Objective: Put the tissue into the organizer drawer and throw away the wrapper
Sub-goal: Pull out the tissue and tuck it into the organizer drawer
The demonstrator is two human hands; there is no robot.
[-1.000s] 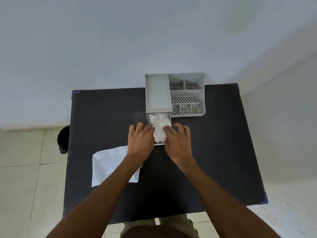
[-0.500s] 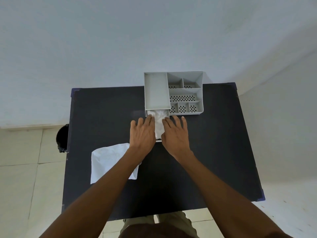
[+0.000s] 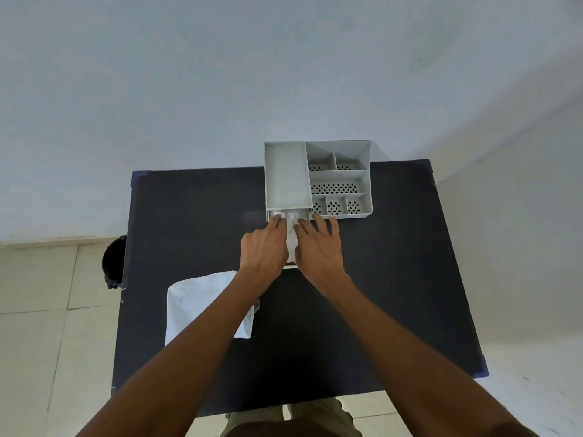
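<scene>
The grey organizer (image 3: 337, 176) stands at the far edge of the black table (image 3: 189, 216). Its drawer (image 3: 289, 265) is pulled out towards me and holds the white tissue (image 3: 291, 234). My left hand (image 3: 263, 250) and my right hand (image 3: 318, 247) lie flat side by side on top of the tissue. Their fingertips reach the organizer's front, and they cover most of the drawer. Neither hand grips anything. The white wrapper (image 3: 195, 301) lies flat on the table to the near left, partly under my left forearm.
A black bin (image 3: 114, 263) stands on the tiled floor just off the table's left edge. The organizer's top has several perforated compartments and one long tray. A pale wall rises behind the table.
Both hands have slid forward over the tissue towards the organizer, so less tissue shows between them. The wrapper has not moved.
</scene>
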